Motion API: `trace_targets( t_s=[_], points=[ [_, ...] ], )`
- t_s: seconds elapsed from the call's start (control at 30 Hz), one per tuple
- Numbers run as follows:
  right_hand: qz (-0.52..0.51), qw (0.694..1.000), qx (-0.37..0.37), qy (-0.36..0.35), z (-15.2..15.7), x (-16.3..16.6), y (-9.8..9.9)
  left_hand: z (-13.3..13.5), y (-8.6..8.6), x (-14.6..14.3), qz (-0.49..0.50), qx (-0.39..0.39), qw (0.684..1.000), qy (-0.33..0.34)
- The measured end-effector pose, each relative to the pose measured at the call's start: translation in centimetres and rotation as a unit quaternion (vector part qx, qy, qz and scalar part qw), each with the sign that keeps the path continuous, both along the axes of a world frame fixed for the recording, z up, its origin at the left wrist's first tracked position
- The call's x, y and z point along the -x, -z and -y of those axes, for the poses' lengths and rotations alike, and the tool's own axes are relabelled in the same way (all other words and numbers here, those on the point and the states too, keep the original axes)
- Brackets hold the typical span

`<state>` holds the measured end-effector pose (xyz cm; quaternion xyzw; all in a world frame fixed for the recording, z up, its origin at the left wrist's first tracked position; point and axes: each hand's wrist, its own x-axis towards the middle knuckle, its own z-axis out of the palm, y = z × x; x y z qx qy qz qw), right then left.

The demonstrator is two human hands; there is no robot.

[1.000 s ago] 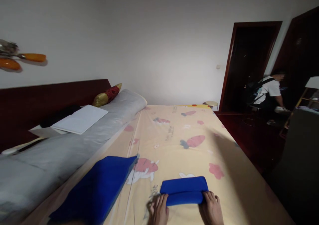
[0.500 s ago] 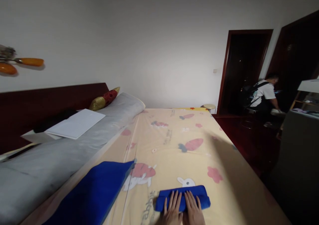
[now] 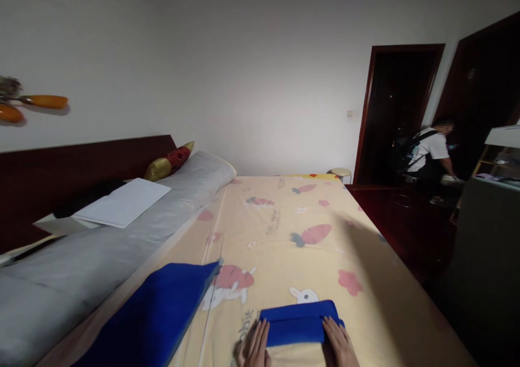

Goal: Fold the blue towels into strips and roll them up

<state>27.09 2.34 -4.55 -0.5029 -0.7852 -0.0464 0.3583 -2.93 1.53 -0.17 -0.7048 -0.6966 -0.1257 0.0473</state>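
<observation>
While the left hand point(image 3: 257, 345) lies over one end of the folded blue cloth point(image 3: 298, 329) at bottom centre, the right hand point(image 3: 339, 341) covers the other, fingers close together; whether the thumbs pinch underneath cannot be told. Set at opposite ends, the hands probably keep the fold flat and even, its middle left uncovered. Lower left of the frame, a second blue cloth point(image 3: 146, 307) is spread out, apart from both hands, perhaps to leave room in front of them. Both cloths lie on a cream bed sheet point(image 3: 276, 258) printed with carrots and rabbits. Along the left runs a long grey pillow point(image 3: 134, 253) bearing a white panel point(image 3: 124, 201), with a dark headboard point(image 3: 24, 188) behind. Upper centre is a pale wall point(image 3: 244, 85); at right, near a dark doorway point(image 3: 400, 101), sits a person point(image 3: 430, 150) wearing a backpack.
</observation>
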Motion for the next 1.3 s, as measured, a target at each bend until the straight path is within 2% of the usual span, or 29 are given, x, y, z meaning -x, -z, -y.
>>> trace_targets(
  t_s=[0.17,0.23,0.3,0.37,0.5,0.6,0.67,0.77,0.9,0.97,1.03,1.2,1.3],
  points=[
    [0.033,0.974,0.214,0.07,-2.4,2.0,-7.4,-2.3,-5.1,0.0,0.02,0.113,0.993,0.001],
    [0.043,0.968,0.235,0.08,-3.7,2.5,-8.8,-3.0,-6.6,-0.1,0.018,0.155,0.988,-0.013],
    [0.047,0.966,0.238,0.086,-4.6,3.4,-9.0,-3.5,-7.1,-0.6,0.013,0.17,0.985,-0.011],
    [0.046,0.966,0.242,0.084,-4.9,4.5,-8.4,-3.7,-6.8,-1.7,0.027,0.167,0.985,0.023],
    [0.036,0.97,0.237,0.039,-3.7,6.7,-6.1,-3.6,-4.3,-4.5,0.065,0.177,0.977,0.103],
    [0.018,0.977,0.213,-0.015,-2.7,6.9,-4.7,-3.0,-2.6,-5.4,0.053,0.152,0.981,0.112],
    [0.012,0.978,0.205,-0.033,-2.5,6.0,-4.3,-2.8,-2.1,-4.9,0.048,0.134,0.983,0.113],
    [0.006,0.981,0.192,-0.018,-2.7,3.5,-4.3,-2.4,-1.7,-2.8,0.042,0.104,0.989,0.099],
    [-0.011,0.977,0.21,0.04,-2.6,0.7,-4.7,-1.7,-1.4,-0.2,0.006,0.055,0.998,-0.01],
    [-0.025,0.97,0.235,0.055,-2.4,0.4,-5.3,-1.4,-1.7,0.4,-0.011,0.041,0.998,-0.035],
    [-0.053,0.961,0.263,0.06,-2.5,0.7,-6.5,-1.6,-2.6,0.5,-0.018,0.043,0.999,-0.026],
    [-0.103,0.944,0.314,0.024,-4.1,0.4,-10.9,-3.5,-5.7,1.1,0.019,0.075,0.996,0.045],
    [-0.132,0.936,0.326,-0.016,-5.2,-0.7,-13.9,-4.3,-5.7,1.8,0.038,0.101,0.993,0.049]
  ],
)
